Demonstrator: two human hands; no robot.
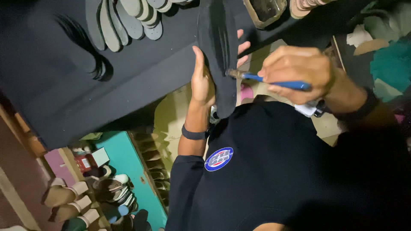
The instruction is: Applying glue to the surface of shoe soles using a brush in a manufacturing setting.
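My left hand (204,76) grips a long black shoe sole (220,51) by its edge, holding it upright above the dark worktable (55,85). My right hand (299,70) holds a blue-handled brush (274,81); its tip touches the sole's right edge near the middle. A dark band sits on my left wrist, and a dark watch or band on my right. My black shirt fills the lower right.
Several grey and tan insoles (124,19) lie stacked at the table's far side. A glass jar (265,10) stands beyond the sole. Shoes fill shelves (98,192) at lower left beside a teal board (132,167). Paper and teal scraps (385,51) lie at right.
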